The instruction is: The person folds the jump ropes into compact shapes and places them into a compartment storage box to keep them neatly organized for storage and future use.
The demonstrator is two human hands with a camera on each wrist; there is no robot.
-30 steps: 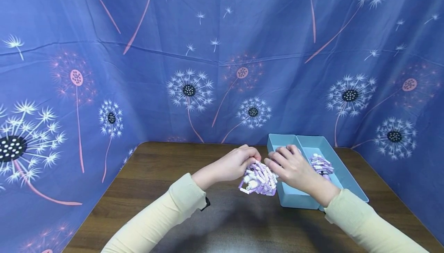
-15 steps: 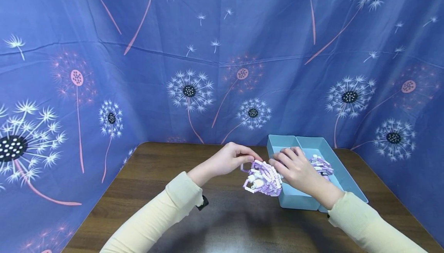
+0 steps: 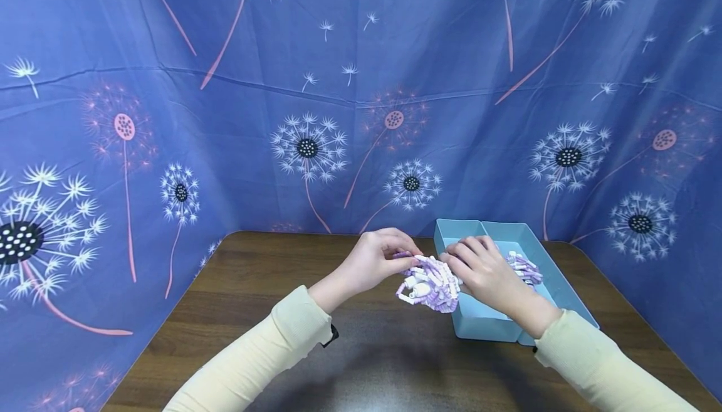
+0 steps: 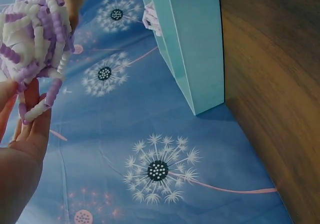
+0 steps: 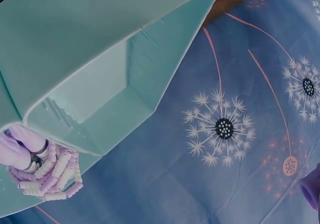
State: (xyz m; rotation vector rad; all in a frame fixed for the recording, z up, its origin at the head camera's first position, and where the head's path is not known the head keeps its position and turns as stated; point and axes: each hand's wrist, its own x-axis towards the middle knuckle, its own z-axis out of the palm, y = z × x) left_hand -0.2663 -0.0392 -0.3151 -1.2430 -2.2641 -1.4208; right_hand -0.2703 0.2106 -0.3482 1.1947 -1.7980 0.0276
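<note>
A bundled jump rope strung with white and purple beads is held above the table between my hands. My left hand pinches a beaded strand at the bundle's left side; in the left wrist view, a loop of beads hangs over its fingers. My right hand grips the bundle from the right, its fingertips mostly hidden. A purple handle end shows at the right edge of the right wrist view. Another beaded jump rope, with purple handles, lies in the box's right compartment.
A light-blue box with two compartments stands at the right of the wooden table, partly under my right hand. A blue dandelion-print cloth hangs behind and on both sides.
My left hand draws a beaded strand out to the left, then comes back closer to the bundle. The bundle has shifted slightly right in my right hand.
</note>
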